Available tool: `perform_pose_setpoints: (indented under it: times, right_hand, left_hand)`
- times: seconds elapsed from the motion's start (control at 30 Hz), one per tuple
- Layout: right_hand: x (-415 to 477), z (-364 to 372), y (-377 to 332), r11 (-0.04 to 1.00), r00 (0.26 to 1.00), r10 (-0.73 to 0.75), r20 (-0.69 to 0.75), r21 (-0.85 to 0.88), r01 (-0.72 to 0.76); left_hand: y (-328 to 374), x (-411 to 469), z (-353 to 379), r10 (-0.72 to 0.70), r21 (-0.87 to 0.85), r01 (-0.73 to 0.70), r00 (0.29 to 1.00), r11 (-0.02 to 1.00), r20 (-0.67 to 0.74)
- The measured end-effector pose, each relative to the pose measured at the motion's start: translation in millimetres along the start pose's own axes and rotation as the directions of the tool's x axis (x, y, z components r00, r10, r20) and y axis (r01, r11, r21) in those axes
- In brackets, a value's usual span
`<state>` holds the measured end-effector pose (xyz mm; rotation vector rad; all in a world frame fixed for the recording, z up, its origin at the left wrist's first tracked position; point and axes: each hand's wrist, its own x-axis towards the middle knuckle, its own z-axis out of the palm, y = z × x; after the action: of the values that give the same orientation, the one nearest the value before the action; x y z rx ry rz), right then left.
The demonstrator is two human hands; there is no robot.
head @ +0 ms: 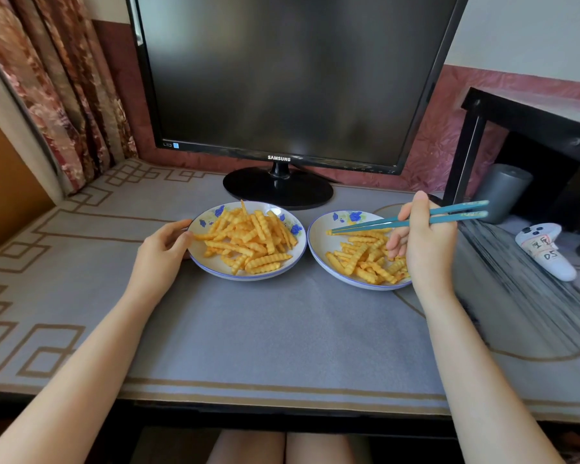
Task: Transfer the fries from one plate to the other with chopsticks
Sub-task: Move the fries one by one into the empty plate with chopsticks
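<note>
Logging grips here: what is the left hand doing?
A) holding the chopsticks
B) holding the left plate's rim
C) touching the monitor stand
B: the left hand grips the left plate at its rim; the right hand holds the chopsticks.

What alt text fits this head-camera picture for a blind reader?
A person's right hand holds teal chopsticks with their tips over the right plate of crinkle-cut fries, while the left hand grips the rim of the fuller left plate. Both sit on a grey mat before a dark monitor.
</note>
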<state>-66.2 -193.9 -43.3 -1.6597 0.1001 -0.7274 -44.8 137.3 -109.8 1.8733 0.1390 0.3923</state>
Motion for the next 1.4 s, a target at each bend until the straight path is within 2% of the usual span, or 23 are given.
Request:
perform_pose_setpoints:
  times: [0.23, 0.43, 0.6, 0.73, 1.07, 1.23, 1.4]
  right_hand:
    - [-2, -4, -5, 0.997, 1.000, 0.027, 0.000, 0.074, -0.027]
    - [6, -18, -8, 1.000, 0.999, 0.025, -0.020, 0.005, -0.025]
    - [7, -13, -2, 0.998, 0.998, 0.066, 0.020, -0.007, -0.066]
    - [6, -6, 2, 0.992, 0.993, 0.115, -0.011, 0.051, -0.114]
    - [-2, 1, -11, 0.969, 0.988, 0.134, -0.081, 0.219, -0.113]
    - [-14, 26, -26, 0.947, 0.985, 0.173, -0.014, 0.279, -0.162]
    - [-24, 50, -27, 0.939, 0.976, 0.205, 0.074, 0.267, -0.217]
  left_hand:
    - [0, 0, 0, -0.002, 0.016, 0.002, 1.000, 1.000, -0.003]
    - [0, 1, 1, 0.007, 0.017, -0.006, 1.000, 1.000, -0.004]
    - [0, 1, 1, 0.002, 0.014, -0.001, 1.000, 1.000, -0.007]
    - [1, 0, 0, 0.007, 0.022, -0.006, 1.000, 1.000, -0.008]
    - [-1, 0, 0, 0.009, 0.008, -0.009, 1.000, 1.000, -0.002]
    - [1, 0, 0, 0.018, 0.023, -0.018, 1.000, 1.000, -0.002]
    - [0, 0, -1, 0.006, 0.027, -0.006, 1.000, 1.000, 0.001]
